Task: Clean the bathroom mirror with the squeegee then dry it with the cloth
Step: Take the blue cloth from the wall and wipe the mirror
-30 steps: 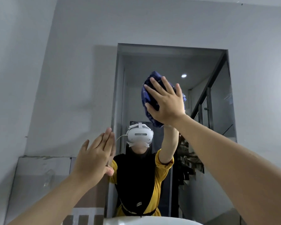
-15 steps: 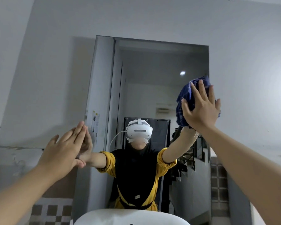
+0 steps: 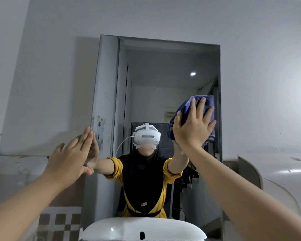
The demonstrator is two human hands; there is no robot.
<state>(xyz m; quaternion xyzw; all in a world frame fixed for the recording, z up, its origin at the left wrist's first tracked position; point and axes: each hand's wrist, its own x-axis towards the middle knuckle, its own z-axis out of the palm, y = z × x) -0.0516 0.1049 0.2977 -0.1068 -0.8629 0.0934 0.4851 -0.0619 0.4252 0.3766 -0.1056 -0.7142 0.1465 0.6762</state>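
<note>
The tall frameless bathroom mirror hangs on the grey wall straight ahead and reflects a person in black and yellow. My right hand presses a crumpled blue cloth flat against the glass near the mirror's right edge, about mid-height. My left hand rests with open palm and straight fingers against the mirror's left edge, holding nothing. No squeegee is in view.
A white washbasin sits directly below the mirror. Grey painted wall surrounds the glass, with checkered tiles at the lower left. A curved white ledge runs along the right.
My right hand has carried the cloth from the upper middle of the mirror to its right edge and slightly down. My left hand stays braced on the left edge.
</note>
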